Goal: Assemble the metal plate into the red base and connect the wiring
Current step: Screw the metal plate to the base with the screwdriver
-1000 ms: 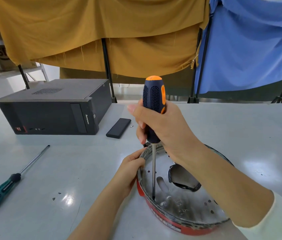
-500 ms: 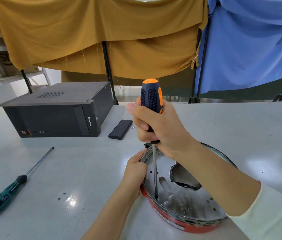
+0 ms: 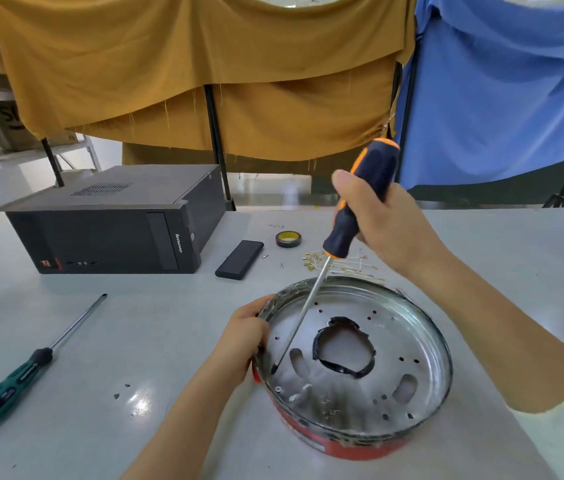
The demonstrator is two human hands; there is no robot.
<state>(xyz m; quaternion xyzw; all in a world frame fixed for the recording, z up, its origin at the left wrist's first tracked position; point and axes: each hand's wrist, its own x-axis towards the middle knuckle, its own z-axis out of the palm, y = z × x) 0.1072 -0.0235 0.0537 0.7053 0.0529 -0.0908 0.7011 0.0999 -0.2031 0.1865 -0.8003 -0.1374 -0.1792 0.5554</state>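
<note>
The metal plate (image 3: 377, 362) sits nested inside the red base (image 3: 342, 445) on the grey table (image 3: 135, 341), its rim flush around the base's wall, so the seating step looks done and the fastening step is in hand. The right hand (image 3: 388, 223) wraps its fingers round the handle of the orange-and-navy screwdriver (image 3: 356, 206), tilting the shaft down and to the left so the tip lands in a hole near the plate's left edge, probably to drive or align a screw there; whether a screw is under the tip I cannot tell. The left hand (image 3: 242, 337) grips the rim of the plate and base on the left side, fingers curled over the edge, which appears meant to stop the assembly turning or sliding under the tool's pressure. One small screw head (image 3: 277, 389) shows just below the tip. Beyond the base lie loose brass terminals and wires (image 3: 339, 263), a roll of tape (image 3: 288, 239) and a black rectangular block (image 3: 239, 259), near a desktop computer case (image 3: 114, 223). A green-handled screwdriver (image 3: 24, 372) rests well apart on the left. Wiring seems not yet connected.
</note>
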